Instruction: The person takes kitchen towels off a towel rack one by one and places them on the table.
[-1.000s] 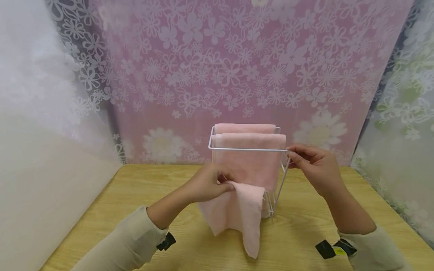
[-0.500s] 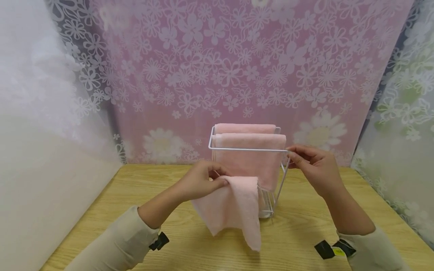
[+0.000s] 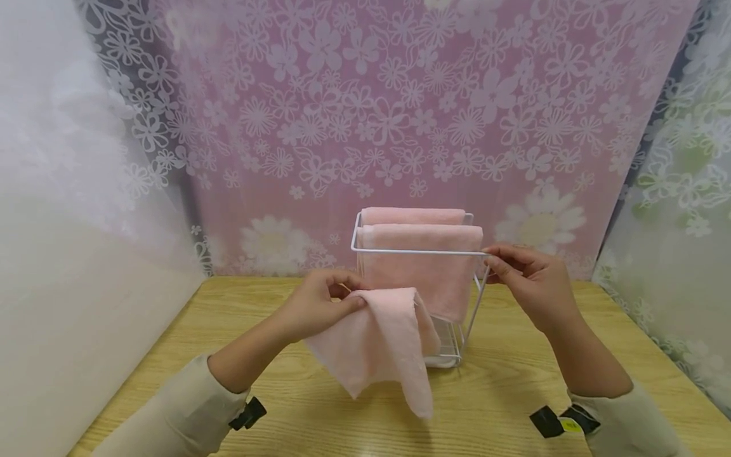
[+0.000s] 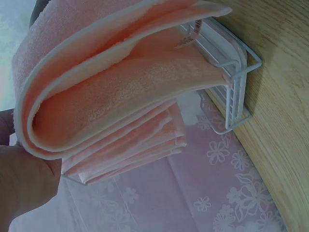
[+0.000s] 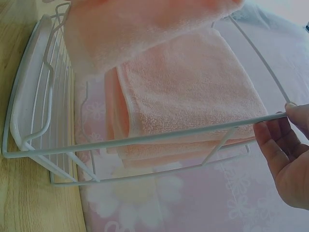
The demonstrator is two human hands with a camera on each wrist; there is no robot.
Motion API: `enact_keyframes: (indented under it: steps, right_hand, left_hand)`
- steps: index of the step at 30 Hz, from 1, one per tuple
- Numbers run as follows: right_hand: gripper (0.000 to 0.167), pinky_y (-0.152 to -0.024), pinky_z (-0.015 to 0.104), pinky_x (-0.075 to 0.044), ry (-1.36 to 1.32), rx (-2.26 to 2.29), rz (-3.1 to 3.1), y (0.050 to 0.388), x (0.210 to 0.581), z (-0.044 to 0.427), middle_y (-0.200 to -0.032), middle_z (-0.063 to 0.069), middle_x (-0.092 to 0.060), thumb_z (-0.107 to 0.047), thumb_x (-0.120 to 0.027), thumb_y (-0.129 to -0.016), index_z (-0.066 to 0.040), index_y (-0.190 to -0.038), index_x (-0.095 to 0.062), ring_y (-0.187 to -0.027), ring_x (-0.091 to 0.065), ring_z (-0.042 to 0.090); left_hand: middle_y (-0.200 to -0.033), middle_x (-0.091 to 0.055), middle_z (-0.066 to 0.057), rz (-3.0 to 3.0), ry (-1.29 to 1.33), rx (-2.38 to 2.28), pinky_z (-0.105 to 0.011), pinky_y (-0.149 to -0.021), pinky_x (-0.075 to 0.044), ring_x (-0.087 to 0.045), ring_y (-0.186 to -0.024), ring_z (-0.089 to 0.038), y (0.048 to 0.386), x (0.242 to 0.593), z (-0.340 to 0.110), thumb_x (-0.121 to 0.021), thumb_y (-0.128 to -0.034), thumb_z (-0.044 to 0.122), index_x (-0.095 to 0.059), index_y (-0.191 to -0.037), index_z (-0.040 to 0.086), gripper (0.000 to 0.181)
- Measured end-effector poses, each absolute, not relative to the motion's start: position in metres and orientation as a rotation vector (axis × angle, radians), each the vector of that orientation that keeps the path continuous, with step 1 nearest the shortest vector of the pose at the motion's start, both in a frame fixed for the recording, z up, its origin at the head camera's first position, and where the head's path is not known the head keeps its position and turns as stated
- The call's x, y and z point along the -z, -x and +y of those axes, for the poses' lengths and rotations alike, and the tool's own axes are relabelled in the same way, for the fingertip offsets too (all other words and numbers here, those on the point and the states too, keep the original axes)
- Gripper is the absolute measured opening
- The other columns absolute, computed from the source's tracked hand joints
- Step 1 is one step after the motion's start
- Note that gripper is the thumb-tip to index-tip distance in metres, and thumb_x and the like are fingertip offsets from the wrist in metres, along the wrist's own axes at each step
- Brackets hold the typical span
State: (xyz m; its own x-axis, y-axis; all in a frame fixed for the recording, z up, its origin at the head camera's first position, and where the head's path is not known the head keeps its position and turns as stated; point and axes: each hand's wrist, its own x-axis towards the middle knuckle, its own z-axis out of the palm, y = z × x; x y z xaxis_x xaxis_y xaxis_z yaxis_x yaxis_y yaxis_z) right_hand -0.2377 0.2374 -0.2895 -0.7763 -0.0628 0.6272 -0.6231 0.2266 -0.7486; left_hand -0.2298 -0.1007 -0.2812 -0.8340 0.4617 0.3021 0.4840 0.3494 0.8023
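A folded pink towel (image 3: 377, 336) hangs down from my left hand (image 3: 320, 303), which pinches its top fold in front of the rack. In the left wrist view this towel (image 4: 120, 92) droops in a loop, its layers seen from the side. My right hand (image 3: 533, 282) pinches the top right corner of a white wire rack (image 3: 422, 252); the right wrist view shows thumb and fingers on the wire. Two more pink towels hang over the rack: a front one (image 3: 422, 273) and a rear one (image 3: 414, 216), mostly hidden.
A white tray (image 3: 442, 363) lies in the rack's base. The rack stands on a wood-grain table (image 3: 274, 381). Behind rises a pink flower-patterned backdrop (image 3: 388, 127), with pale panels at left and right.
My left hand has moved left and slightly up with the pinched towel, drawing it away from the rack and baring more of the base. The right hand and rack have stayed put.
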Motion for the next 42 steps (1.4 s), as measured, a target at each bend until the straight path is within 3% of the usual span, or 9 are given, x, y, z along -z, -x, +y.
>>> enact_keyframes:
  steps: [42]
  right_hand:
    - [0.019, -0.067, 0.026, -0.057, -0.615, -1.563, -2.039, 0.238, 0.29, 0.237, -0.096, 0.001, -0.069, 0.0, -0.061, -0.094, 0.011, -0.108, -0.068, -0.072, -0.067, 0.014]
  left_hand:
    - [-0.101, -0.069, -0.011, -2.526, 0.469, 1.631, -0.032, -0.061, -0.056, -0.067, -0.076, -0.023, 0.243, 0.296, -0.177, -0.069, -0.0905, 0.006, -0.072, -0.106, 0.003, 0.016]
